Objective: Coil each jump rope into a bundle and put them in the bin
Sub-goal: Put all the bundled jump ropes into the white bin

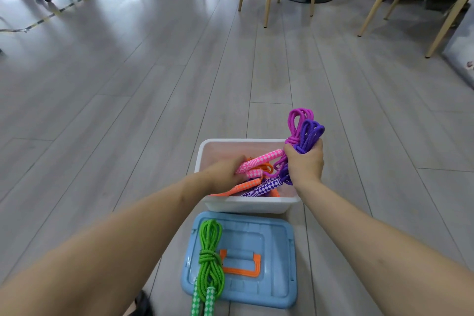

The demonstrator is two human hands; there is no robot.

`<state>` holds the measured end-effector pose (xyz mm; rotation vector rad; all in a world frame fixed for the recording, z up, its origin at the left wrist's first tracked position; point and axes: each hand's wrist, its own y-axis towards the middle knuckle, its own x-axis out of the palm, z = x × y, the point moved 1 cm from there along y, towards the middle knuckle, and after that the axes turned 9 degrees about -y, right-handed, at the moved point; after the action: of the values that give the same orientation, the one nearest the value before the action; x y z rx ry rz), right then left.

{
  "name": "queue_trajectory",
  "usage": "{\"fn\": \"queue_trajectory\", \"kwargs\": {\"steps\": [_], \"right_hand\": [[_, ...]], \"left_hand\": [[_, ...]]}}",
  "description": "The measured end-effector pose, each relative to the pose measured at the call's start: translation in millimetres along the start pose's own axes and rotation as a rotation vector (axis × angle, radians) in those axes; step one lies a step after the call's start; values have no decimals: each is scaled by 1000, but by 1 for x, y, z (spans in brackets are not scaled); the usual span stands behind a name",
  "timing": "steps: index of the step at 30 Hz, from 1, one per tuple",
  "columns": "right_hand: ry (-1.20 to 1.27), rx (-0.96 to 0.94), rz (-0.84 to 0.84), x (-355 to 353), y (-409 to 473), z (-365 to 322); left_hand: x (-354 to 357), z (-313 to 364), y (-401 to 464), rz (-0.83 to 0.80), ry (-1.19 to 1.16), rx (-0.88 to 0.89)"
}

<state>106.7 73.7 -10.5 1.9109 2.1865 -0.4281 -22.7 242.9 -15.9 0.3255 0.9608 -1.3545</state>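
Ropes: right hand (305,164) grips pink (298,123) and purple coils (310,133) over bin (246,206); left hand (225,174) fingers curl on pink handles (259,161) inside.

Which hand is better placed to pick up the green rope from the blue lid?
Probably left: the green rope lies nearer it, and the right hand grips two bundles.

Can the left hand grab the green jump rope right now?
Probably not yet. The left hand is in the white bin holding pink handles. The green jump rope lies uncovered on the blue lid, once that hand lets go.
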Motion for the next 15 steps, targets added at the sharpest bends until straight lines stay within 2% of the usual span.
{"fn": "queue_trajectory", "kwargs": {"steps": [3, 7, 11, 15], "right_hand": [[26, -1, -16, -3, 5, 0], [-38, -56, -97, -5, -2, 3], [-288, -307, -210, 0, -12, 10], [-623, -623, -260, 5, -12, 14]], "left_hand": [[-3, 3, 0, -1, -144, 9], [12, -7, -5, -39, -71, 18], [16, -19, -7, -42, 271, -64], [5, -26, -11, 179, 245, -79]]}}
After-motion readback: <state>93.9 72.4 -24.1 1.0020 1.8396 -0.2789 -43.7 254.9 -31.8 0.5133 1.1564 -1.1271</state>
